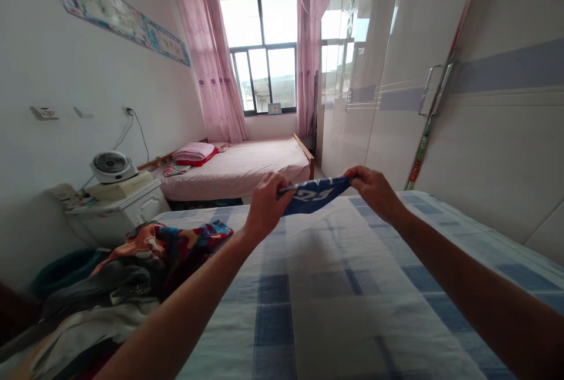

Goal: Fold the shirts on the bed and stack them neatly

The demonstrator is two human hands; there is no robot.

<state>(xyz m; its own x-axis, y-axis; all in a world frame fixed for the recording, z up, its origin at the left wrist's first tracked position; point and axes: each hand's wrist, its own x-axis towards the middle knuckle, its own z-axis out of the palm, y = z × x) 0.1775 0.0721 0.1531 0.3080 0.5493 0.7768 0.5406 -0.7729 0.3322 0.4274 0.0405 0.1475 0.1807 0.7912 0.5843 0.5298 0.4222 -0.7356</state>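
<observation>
A blue piece of clothing with white number-like marks is stretched between my two hands, above the bed. My left hand is closed on its left end, fingers curled over the fabric. At the opposite end, my right hand pinches the upper corner. The cloth sags a little between them, and what garment it is exactly I cannot tell. Below it spreads a bed sheet with blue and white checks.
On the left of the bed lies a heap of clothes. Beyond stand a white cabinet with a fan and a second bed with folded pink bedding. A tall glossy wardrobe lines the right side.
</observation>
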